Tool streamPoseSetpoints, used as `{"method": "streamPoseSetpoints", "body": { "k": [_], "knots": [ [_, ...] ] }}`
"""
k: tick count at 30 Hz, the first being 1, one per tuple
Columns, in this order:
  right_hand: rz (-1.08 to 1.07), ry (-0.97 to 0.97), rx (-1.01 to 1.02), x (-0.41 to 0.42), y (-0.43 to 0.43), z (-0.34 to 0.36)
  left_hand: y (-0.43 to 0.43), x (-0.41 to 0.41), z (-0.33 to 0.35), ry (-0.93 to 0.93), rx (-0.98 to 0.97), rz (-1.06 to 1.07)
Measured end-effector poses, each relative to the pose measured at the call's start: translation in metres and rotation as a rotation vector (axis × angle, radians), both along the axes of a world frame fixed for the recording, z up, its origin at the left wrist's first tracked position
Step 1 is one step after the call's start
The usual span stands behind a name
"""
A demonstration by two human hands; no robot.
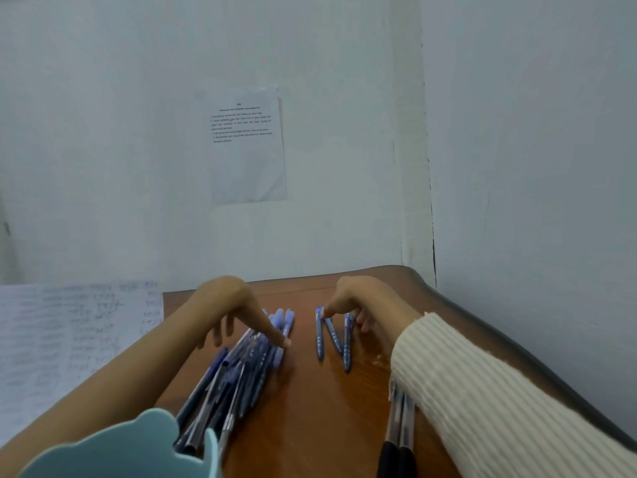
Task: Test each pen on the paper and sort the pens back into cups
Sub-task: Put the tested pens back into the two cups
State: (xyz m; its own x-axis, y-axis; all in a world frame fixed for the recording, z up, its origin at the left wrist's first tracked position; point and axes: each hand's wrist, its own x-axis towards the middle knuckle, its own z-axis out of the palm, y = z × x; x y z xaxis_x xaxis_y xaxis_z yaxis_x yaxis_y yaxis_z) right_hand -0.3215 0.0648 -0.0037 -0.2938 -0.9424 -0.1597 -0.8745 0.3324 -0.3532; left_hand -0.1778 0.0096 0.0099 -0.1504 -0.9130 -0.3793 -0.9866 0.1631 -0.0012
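A heap of several blue pens (pixel 241 370) lies on the brown table (pixel 310 408). My left hand (pixel 231 312) hovers over the heap's far end, its straight forefinger touching a pen tip. Three blue pens (pixel 332 336) lie apart to the right. My right hand (pixel 351 300) arches over their far ends, with its fingertips resting on them. Two black-gripped pens (pixel 400 429) lie beside my right sleeve. A pale teal cup (pixel 120 450) stands at the near left. The scribbled paper (pixel 69 339) lies at the left.
A printed sheet (pixel 246 146) is stuck on the white wall behind the table. The table's rounded right edge (pixel 517 350) runs close to the corner of the walls.
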Motion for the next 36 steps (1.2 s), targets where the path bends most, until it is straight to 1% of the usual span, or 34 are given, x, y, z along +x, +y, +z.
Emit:
{"method": "streamPoseSetpoints", "body": {
  "k": [2, 4, 7, 11, 15, 18, 22, 25, 29, 30, 34, 36],
  "knots": [
    [-0.001, 0.01, -0.004, 0.0, 0.0, 0.0, 0.0, 0.001, -0.001, -0.048, 0.066, 0.062],
    [0.003, 0.015, -0.006, 0.001, 0.001, 0.0, -0.002, 0.0, -0.005, -0.047, 0.085, 0.093],
    [0.012, 0.026, -0.017, 0.001, 0.003, 0.0, 0.001, -0.002, -0.007, -0.021, 0.073, 0.062],
    [0.014, 0.026, -0.028, 0.001, 0.002, -0.001, 0.001, -0.006, -0.013, -0.028, 0.016, -0.041],
    [0.006, 0.015, -0.037, 0.001, 0.001, -0.001, -0.008, -0.009, -0.025, -0.031, -0.045, -0.057],
    [0.0, 0.025, -0.041, 0.002, 0.0, -0.002, -0.009, -0.008, -0.026, 0.01, -0.066, -0.071],
    [-0.005, 0.058, -0.057, 0.004, 0.001, -0.003, -0.007, -0.006, -0.029, 0.032, -0.174, -0.114],
    [-0.016, 0.137, -0.073, 0.008, -0.003, -0.008, -0.01, -0.004, -0.031, 0.065, -0.226, -0.118],
    [-0.011, 0.326, -0.061, 0.019, -0.021, -0.022, -0.016, 0.0, -0.031, 0.138, -0.242, -0.113],
    [-0.012, 0.347, -0.071, 0.022, -0.023, -0.025, -0.017, 0.001, -0.031, 0.168, -0.238, -0.107],
    [-0.041, 0.247, -0.129, 0.026, -0.026, -0.031, -0.025, 0.009, -0.03, 0.311, -0.18, -0.087],
    [-0.039, 0.212, -0.141, 0.026, -0.025, -0.034, -0.032, 0.015, -0.031, 0.448, -0.108, -0.056]
  ]
}}
